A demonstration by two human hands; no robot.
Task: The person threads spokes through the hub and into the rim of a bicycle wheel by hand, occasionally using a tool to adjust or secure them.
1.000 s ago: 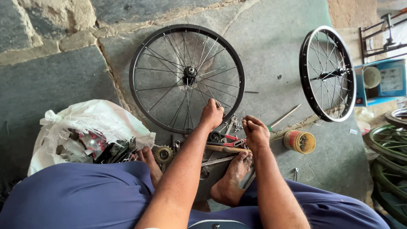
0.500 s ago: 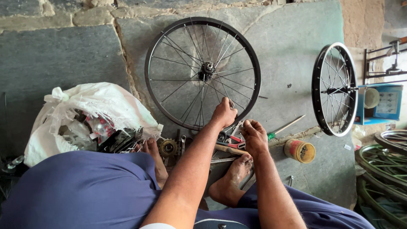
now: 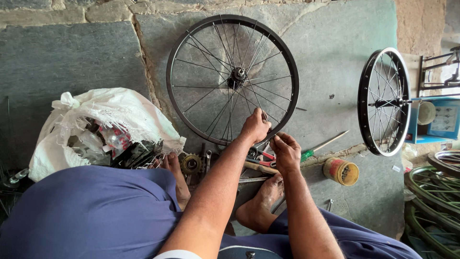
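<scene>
From my head view, the spoked wheel point(image 3: 233, 79) leans against the stone wall at upper centre, and my left hand point(image 3: 255, 127) pinches a spoke near its lower rim. My right hand point(image 3: 286, 152), just beside it at centre, is curled closed, perhaps around a small tool I can't make out. Pliers point(image 3: 262, 158) lie below my hands, a white bag point(image 3: 103, 127) at left.

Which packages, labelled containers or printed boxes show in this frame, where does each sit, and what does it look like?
White plastic bag: on the floor at left, crumpled and open, holding mixed parts with some red among them.
Small round tin: on the floor right of the right hand, open top, yellow with a red printed band.
Blue box: far right edge beside the smaller wheel, rectangular, with a pale printed panel.
</scene>
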